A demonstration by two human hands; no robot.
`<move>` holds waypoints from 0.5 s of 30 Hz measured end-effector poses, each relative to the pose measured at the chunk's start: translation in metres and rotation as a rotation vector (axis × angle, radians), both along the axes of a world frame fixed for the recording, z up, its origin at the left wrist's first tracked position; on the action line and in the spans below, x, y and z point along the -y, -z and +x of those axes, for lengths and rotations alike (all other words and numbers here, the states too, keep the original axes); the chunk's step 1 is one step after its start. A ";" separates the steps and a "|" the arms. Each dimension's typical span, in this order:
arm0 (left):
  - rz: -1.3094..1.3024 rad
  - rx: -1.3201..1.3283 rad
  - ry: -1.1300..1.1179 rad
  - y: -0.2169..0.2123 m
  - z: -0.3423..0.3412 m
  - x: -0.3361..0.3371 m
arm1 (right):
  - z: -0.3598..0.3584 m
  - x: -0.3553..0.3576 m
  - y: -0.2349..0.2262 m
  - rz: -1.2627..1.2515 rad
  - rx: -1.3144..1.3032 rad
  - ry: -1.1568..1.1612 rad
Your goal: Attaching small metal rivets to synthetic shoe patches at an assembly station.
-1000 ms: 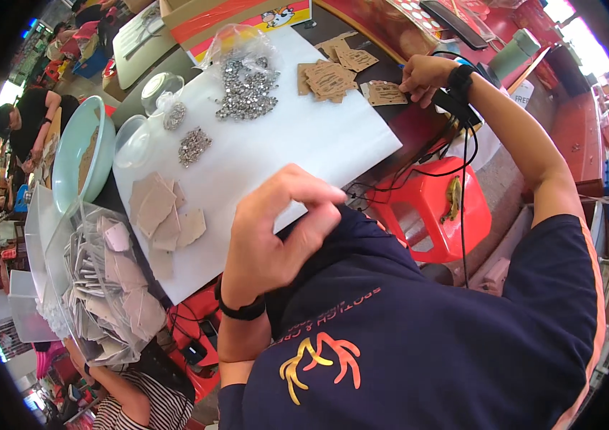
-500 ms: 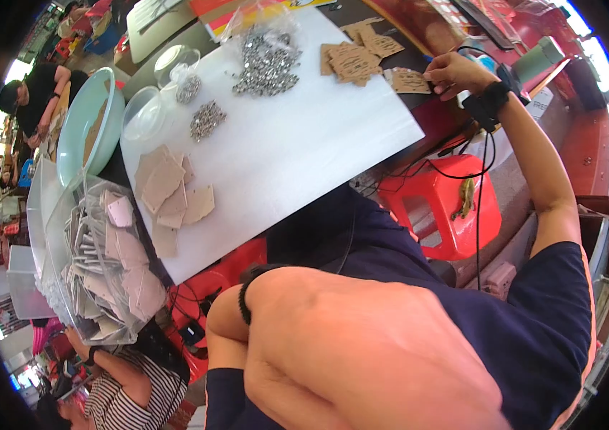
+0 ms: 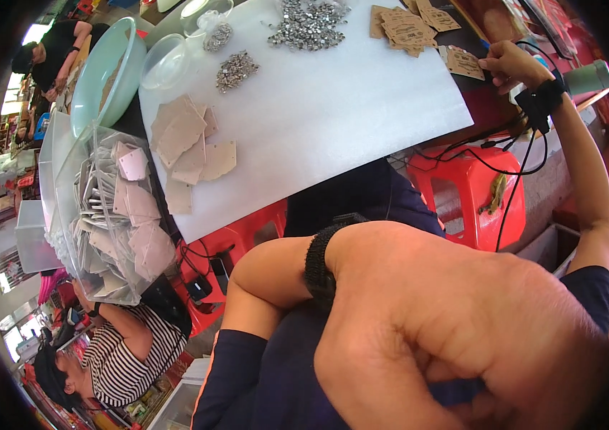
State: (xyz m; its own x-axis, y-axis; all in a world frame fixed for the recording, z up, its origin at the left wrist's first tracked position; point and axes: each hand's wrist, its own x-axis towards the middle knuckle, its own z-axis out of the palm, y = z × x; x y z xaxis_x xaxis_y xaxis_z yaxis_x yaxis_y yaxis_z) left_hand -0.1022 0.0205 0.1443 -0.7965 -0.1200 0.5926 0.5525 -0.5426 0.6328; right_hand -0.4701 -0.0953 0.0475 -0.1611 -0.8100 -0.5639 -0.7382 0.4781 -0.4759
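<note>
Right hand [image 3: 508, 66] was observed at the far right corner of the white tabletop [image 3: 333, 122], its grip pinched on a brown tag [image 3: 464, 62]. Left hand [image 3: 455, 337], curled shut, held nothing visible, near the camera.

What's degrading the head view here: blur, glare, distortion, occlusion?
Head view: the left hand sits close to the lens, soft and oversized, filling the lower right; fisheye bends the edges of the white sheet and darkens the rim; bright daylight washes out the sheet's surface, while the right hand on a brown card tag and the metal bits stay fairly sharp.
</note>
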 end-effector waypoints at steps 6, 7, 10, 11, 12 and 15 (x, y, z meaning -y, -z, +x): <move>-0.025 -0.069 0.139 0.010 -0.018 0.019 | 0.004 0.002 -0.001 -0.034 -0.113 -0.056; -0.031 -0.081 0.165 0.009 -0.014 0.019 | 0.005 0.006 0.000 -0.055 -0.083 -0.079; -0.070 -0.136 0.254 0.006 -0.024 0.021 | 0.011 0.005 -0.001 -0.093 -0.076 -0.070; -0.088 -0.154 0.278 0.003 -0.024 0.019 | 0.013 0.006 -0.002 -0.067 -0.030 -0.057; -0.109 -0.177 0.311 0.001 -0.029 0.022 | 0.012 0.005 -0.002 -0.044 0.010 -0.035; -0.250 0.029 0.164 0.023 -0.026 0.030 | 0.001 -0.001 -0.002 -0.021 0.082 0.025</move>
